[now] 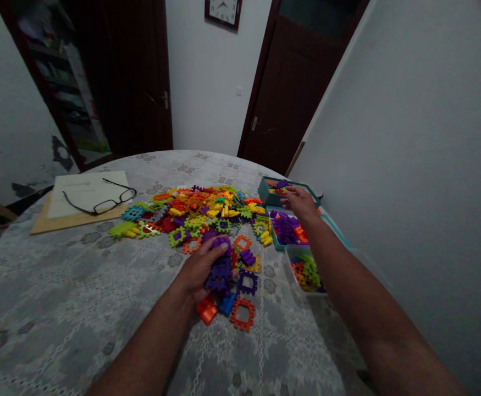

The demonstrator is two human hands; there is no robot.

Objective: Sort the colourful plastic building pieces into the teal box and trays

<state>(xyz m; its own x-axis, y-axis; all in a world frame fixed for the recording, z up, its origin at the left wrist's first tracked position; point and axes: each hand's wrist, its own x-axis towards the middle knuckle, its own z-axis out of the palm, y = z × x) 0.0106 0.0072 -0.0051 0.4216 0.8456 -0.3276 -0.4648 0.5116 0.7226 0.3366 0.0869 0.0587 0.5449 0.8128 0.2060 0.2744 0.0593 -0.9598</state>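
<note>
My left hand (pixel 202 267) is closed around several purple plastic building blocks (pixel 220 270), thumb on top, just above the table. Beneath and beside it lie an orange square frame block (pixel 234 318), a dark purple frame block (pixel 248 290), a blue block (pixel 227 303) and an orange block (pixel 207 309). Over at the right, my right hand (pixel 300 201) hovers with fingers apart at the edge of a teal box (pixel 267 198) of mixed blocks, where a purple block (pixel 282 184) shows near the fingertips. I see nothing held in that hand.
A large heap of colourful blocks (pixel 207 206) covers the table's middle. A box of purple blocks (pixel 287 228) and a clear tub (pixel 296 286) of mixed blocks line the right side by the wall. Glasses (pixel 106 206) rest on papers (pixel 67 192) at the left.
</note>
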